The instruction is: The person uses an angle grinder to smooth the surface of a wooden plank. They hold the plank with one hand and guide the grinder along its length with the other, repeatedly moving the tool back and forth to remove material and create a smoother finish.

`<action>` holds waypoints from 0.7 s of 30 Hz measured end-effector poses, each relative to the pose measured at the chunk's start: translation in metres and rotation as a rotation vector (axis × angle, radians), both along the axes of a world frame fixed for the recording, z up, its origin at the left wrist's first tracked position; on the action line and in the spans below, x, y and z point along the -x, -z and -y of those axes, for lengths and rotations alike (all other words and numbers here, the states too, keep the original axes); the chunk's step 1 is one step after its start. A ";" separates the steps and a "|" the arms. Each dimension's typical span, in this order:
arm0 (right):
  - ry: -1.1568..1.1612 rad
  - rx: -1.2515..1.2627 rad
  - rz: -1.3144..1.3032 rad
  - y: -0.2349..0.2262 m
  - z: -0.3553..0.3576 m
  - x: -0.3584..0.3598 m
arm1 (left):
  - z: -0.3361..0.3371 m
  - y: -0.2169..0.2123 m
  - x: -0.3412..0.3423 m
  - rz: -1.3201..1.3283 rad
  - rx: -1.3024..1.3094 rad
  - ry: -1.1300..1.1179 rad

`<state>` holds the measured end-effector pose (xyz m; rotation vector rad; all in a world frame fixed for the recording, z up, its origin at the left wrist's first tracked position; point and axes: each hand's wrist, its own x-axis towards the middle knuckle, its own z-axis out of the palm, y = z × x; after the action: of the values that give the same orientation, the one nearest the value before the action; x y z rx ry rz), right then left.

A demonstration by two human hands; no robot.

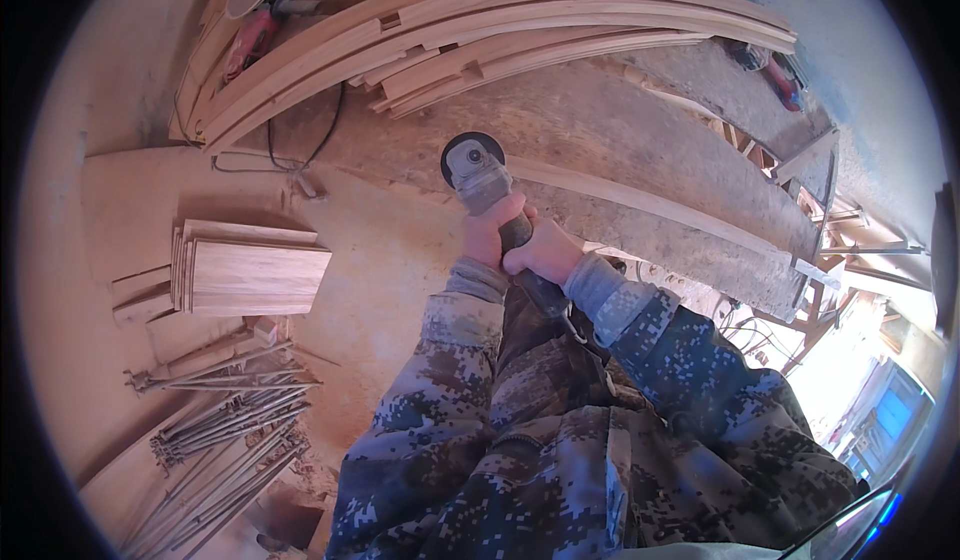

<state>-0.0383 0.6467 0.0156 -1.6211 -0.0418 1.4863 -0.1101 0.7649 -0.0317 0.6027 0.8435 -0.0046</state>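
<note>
A grey, black-disced angle grinder [482, 184] is being clasped by the curled, bare left hand [487, 233] and right hand [546, 252]; level, steady control is probably being called for.

Strongest light's at the lower right, where the floor [825, 385] pretty much blows out to white. The left side goes kinda pinkish, while the wall [880, 90] at upper right looks bluish and hazy. Jacket [560, 460] sits dimmer, with a soft shadow behind the board stack [260, 278]. Fine detail's a bit mushy, and the fisheye blacks out the corners.
</note>
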 end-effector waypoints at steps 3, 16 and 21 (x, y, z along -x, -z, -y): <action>0.060 -0.014 0.069 -0.004 0.003 0.005 | 0.007 0.000 0.004 0.014 0.019 -0.004; 0.245 -0.078 0.197 0.024 0.182 0.002 | 0.167 0.007 -0.030 0.013 -0.059 0.208; 0.346 0.064 0.146 0.024 0.288 0.000 | 0.267 0.012 -0.049 0.010 -0.030 0.341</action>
<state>-0.0380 0.3592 -0.0087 -1.6873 0.1971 1.1147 -0.0610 0.4983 -0.0437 0.7681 0.7235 -0.2991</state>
